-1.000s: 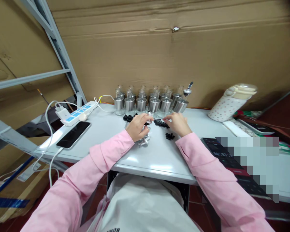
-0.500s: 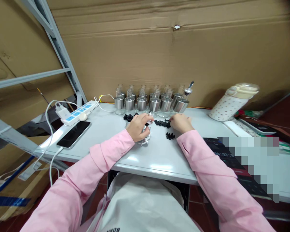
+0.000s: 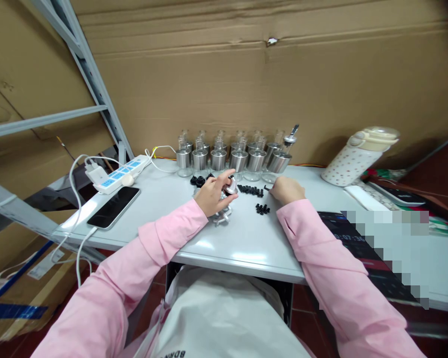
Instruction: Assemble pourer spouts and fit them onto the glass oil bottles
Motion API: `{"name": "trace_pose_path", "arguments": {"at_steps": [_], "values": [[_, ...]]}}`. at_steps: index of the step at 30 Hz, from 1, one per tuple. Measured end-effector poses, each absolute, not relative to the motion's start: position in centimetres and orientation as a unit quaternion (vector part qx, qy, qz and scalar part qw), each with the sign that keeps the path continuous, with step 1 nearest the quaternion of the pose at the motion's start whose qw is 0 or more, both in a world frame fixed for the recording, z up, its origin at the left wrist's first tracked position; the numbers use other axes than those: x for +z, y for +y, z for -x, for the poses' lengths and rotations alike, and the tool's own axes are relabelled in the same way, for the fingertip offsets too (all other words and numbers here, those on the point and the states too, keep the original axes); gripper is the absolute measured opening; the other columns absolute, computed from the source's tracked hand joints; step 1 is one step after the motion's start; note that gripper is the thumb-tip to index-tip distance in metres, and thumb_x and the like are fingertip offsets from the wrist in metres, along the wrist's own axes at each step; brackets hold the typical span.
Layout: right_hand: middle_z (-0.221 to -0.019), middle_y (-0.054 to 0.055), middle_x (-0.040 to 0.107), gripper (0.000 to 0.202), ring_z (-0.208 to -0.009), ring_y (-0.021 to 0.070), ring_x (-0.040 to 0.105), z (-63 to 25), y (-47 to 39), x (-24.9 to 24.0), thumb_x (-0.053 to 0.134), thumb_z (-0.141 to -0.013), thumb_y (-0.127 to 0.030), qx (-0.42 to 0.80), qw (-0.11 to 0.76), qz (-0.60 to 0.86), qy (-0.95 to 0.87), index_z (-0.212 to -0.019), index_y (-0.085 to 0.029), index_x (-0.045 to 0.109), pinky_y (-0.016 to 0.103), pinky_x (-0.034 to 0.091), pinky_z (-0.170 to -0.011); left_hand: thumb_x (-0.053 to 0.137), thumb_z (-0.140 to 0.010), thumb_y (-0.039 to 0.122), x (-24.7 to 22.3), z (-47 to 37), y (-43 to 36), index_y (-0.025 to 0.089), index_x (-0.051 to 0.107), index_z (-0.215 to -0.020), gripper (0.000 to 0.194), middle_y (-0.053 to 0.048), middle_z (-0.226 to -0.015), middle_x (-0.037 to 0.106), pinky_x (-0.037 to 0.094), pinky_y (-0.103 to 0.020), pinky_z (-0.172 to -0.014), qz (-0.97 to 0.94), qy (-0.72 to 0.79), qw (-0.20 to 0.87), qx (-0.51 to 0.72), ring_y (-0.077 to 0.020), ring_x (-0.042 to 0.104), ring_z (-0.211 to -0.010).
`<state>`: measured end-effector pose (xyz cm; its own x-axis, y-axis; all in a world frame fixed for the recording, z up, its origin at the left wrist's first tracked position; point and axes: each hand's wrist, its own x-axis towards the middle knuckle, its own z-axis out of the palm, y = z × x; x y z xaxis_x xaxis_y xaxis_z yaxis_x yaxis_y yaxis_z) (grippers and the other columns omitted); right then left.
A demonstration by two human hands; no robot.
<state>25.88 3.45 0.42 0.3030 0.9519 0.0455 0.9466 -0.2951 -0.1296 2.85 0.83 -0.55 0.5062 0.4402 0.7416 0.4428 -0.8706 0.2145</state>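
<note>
Between the thumb and fingers of my left hand (image 3: 212, 196) is a silver pour spout (image 3: 230, 186) with a dark part at its top. My right hand (image 3: 289, 190) is closed around one end of a small black piece (image 3: 266, 187), which pokes out to the left; its fingertips are mostly hidden. A row of small black pieces (image 3: 251, 190) lies between the hands, with a second black cluster (image 3: 262, 209) nearer me. Several silver metal parts (image 3: 223, 217) are heaped below my left hand. Black rubber stoppers (image 3: 199, 181) stand just beyond it.
Several steel-sleeved glass bottles (image 3: 219, 160) line the back of the table; the rightmost carries a pourer (image 3: 290, 139). On the left are a power strip (image 3: 121, 174) and a phone (image 3: 114, 208). A dotted tumbler (image 3: 353, 161) and a tablet-like screen (image 3: 353, 243) are on the right.
My right hand has moved slightly right, away from the black row, with the small black piece in it. My left fingers have shifted around the pour spout, which now shows more clearly.
</note>
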Motion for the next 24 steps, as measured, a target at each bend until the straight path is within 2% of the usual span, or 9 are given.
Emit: {"name": "trace_pose_path", "arguments": {"at_steps": [3, 6, 9, 12, 14, 17, 24], "values": [[-0.106, 0.020, 0.063, 0.029, -0.100, 0.0318, 0.058, -26.0, 3.5, 0.5, 0.054, -0.073, -0.014, 0.035, 0.053, 0.820, -0.569, -0.099, -0.011, 0.065, 0.041, 0.044, -0.077, 0.049, -0.086, 0.041, -0.6, -2.8, 1.0, 0.017, 0.019, -0.133, 0.061, -0.007, -0.096, 0.061, 0.043, -0.032, -0.082, 0.870, -0.250, -0.005, -0.424, -0.0163, 0.059, -0.081], [-0.100, 0.020, 0.065, 0.019, -0.098, 0.0324, 0.059, -26.1, 3.6, 0.8, 0.053, -0.073, -0.014, 0.042, 0.094, 0.803, -0.586, -0.087, -0.011, 0.065, 0.040, 0.043, -0.075, 0.052, -0.084, 0.041, -0.6, -2.8, 1.0, 0.018, 0.017, -0.135, 0.066, -0.005, -0.095, 0.063, 0.042, -0.031, -0.083, 0.872, -0.253, -0.011, -0.420, -0.0155, 0.060, -0.080], [-0.082, 0.015, 0.067, 0.010, -0.082, 0.0240, 0.063, -25.5, 3.5, 1.4, 0.052, -0.076, -0.016, 0.160, 0.241, 0.731, -0.618, -0.071, -0.013, 0.060, 0.033, 0.044, -0.070, 0.055, -0.083, 0.041, -0.5, -2.8, 1.0, 0.019, 0.017, -0.136, 0.069, -0.004, -0.092, 0.064, 0.041, -0.031, -0.084, 0.868, -0.271, -0.014, -0.415, -0.0147, 0.060, -0.078], [-0.071, 0.005, 0.064, 0.010, -0.063, 0.0128, 0.058, -24.3, 2.8, 2.2, 0.057, -0.076, -0.023, 0.346, 0.413, 0.561, -0.629, -0.071, -0.015, 0.056, 0.024, 0.042, -0.060, 0.057, -0.081, 0.042, -0.4, -2.8, 0.9, 0.019, 0.016, -0.137, 0.073, -0.003, -0.091, 0.066, 0.040, -0.031, -0.084, 0.867, -0.294, -0.022, -0.402, -0.0142, 0.061, -0.076], [-0.063, 0.000, 0.060, 0.016, -0.057, 0.0091, 0.052, -23.4, 2.1, 2.6, 0.066, -0.070, -0.029, 0.415, 0.461, 0.454, -0.639, -0.072, -0.016, 0.057, 0.022, 0.040, -0.057, 0.059, -0.080, 0.042, -0.4, -2.8, 0.9, 0.020, 0.016, -0.137, 0.075, -0.002, -0.091, 0.066, 0.039, -0.031, -0.085, 0.869, -0.301, -0.021, -0.393, -0.0140, 0.062, -0.076], [-0.061, -0.002, 0.058, 0.024, -0.056, 0.0078, 0.049, -22.4, 1.0, 2.9, 0.071, -0.064, -0.034, 0.461, 0.469, 0.391, -0.644, -0.072, -0.015, 0.059, 0.022, 0.039, -0.058, 0.060, -0.079, 0.042, -0.5, -2.8, 1.0, 0.019, 0.016, -0.137, 0.077, -0.001, -0.091, 0.067, 0.037, -0.031, -0.085, 0.872, -0.306, -0.012, -0.383, -0.0141, 0.063, -0.076], [-0.058, -0.003, 0.056, 0.029, -0.054, 0.0075, 0.047, -21.9, 0.5, 3.2, 0.073, -0.060, -0.039, 0.457, 0.446, 0.400, -0.657, -0.069, -0.015, 0.059, 0.023, 0.037, -0.055, 0.058, -0.080, 0.044, -0.4, -2.8, 1.0, 0.019, 0.013, -0.138, 0.078, -0.002, -0.094, 0.068, 0.035, -0.032, -0.085, 0.874, -0.315, 0.002, -0.369, -0.0155, 0.063, -0.079]]}}
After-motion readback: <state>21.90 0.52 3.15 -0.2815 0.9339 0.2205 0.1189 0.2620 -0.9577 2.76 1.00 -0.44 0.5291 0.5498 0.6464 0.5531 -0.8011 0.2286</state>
